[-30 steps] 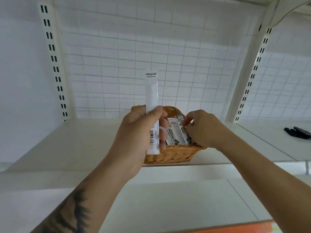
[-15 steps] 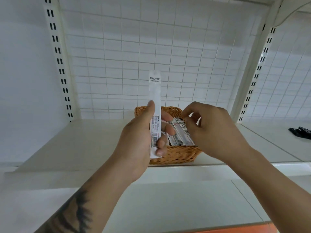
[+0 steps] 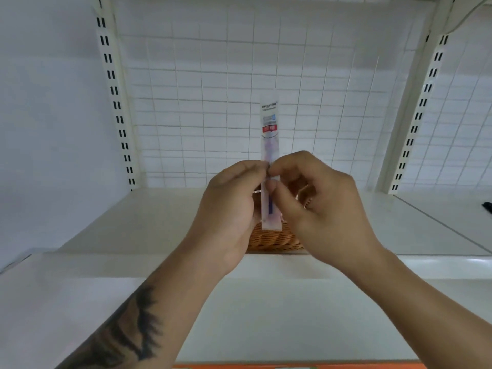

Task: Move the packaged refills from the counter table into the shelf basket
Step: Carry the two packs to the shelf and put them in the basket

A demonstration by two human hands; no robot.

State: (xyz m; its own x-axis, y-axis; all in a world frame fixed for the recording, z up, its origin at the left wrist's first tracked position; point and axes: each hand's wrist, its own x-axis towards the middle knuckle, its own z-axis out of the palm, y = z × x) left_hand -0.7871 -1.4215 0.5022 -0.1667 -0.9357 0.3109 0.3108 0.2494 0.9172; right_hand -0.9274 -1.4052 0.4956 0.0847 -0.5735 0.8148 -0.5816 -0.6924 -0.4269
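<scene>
Woven wicker shows below the two hands: the basket (image 3: 274, 239) sits on the white shelf (image 3: 149, 222), near its front edge, and most of it is hidden behind the wrists and fingers. Only its front wall and a bit of rim between the right fingers can be seen, so I cannot tell what lies inside.

Both hands are raised in front of the basket and meet on one refill pack (image 3: 269, 134). The pack stands upright, a long narrow clear sleeve with dark print at the top, a small blue label and a red one under it. A blue refill shows through its lower part. Its lower end hangs just in front of the basket's upper edge, and its top reaches up against the white tiled wall (image 3: 213, 89).

The left hand (image 3: 229, 206) is curled, thumb and fingertips pinching the pack's left edge about halfway up. The right hand (image 3: 319, 209) is curled too, thumb and forefinger pinching the pack's right edge at the same height, the other fingers bent loosely behind. The fingertips of the two hands nearly touch.

A dark tattoo marks the left forearm (image 3: 133, 323). Slotted white uprights (image 3: 117, 107) frame the shelf bay. A small black thing (image 3: 487, 206) lies at the far right on the next shelf.
</scene>
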